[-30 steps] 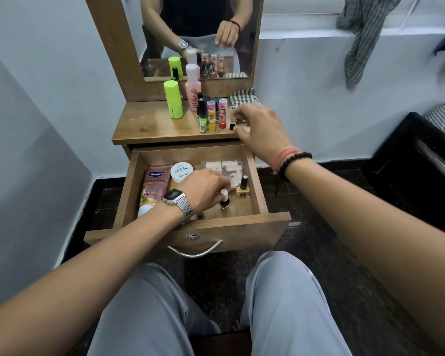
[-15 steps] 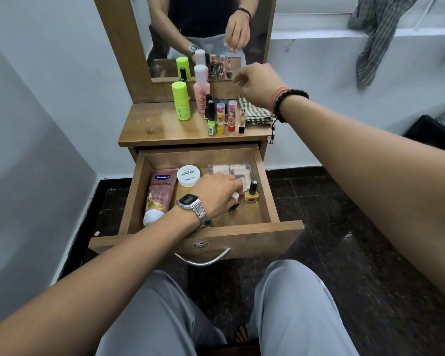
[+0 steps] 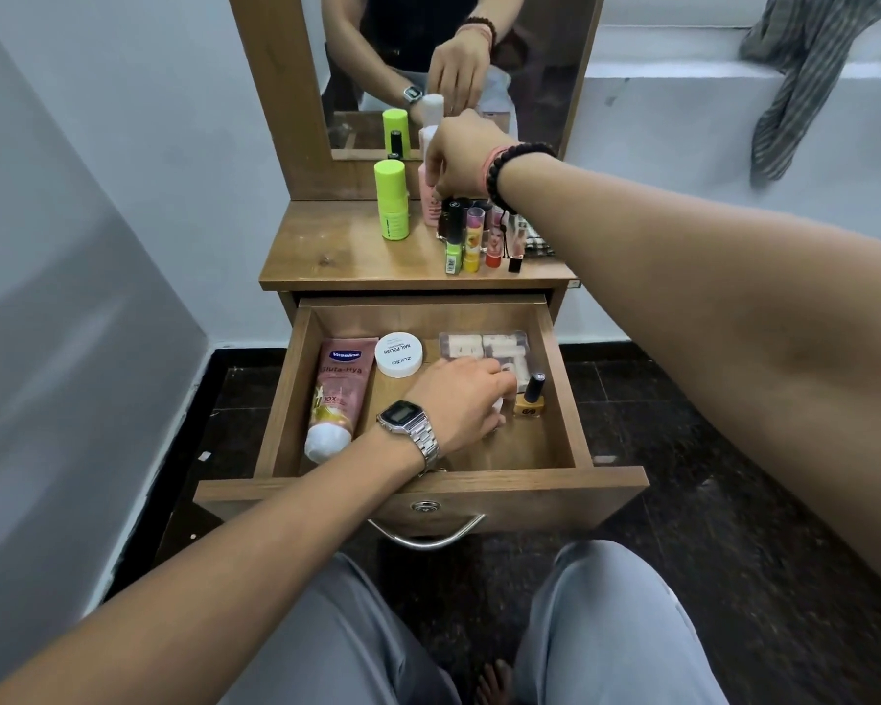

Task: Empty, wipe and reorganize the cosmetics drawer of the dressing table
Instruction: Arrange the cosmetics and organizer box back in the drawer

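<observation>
Head view: left hand (image 3: 461, 399) inside drawer (image 3: 418, 488), right hand (image 3: 459, 155) above tabletop bottles (image 3: 471, 236).

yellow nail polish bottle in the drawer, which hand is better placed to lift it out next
Left. The left hand is inside the drawer right beside the yellow nail polish bottle; the right hand is up on the tabletop.

Left hand (image 3: 461, 399) curled (perhaps gripping), right hand (image 3: 459, 155) outstretched.

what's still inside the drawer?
Drawer: pink tube, white jar, clear packet, yellow polish bottle. Left hand covers a small white-capped item.
</observation>
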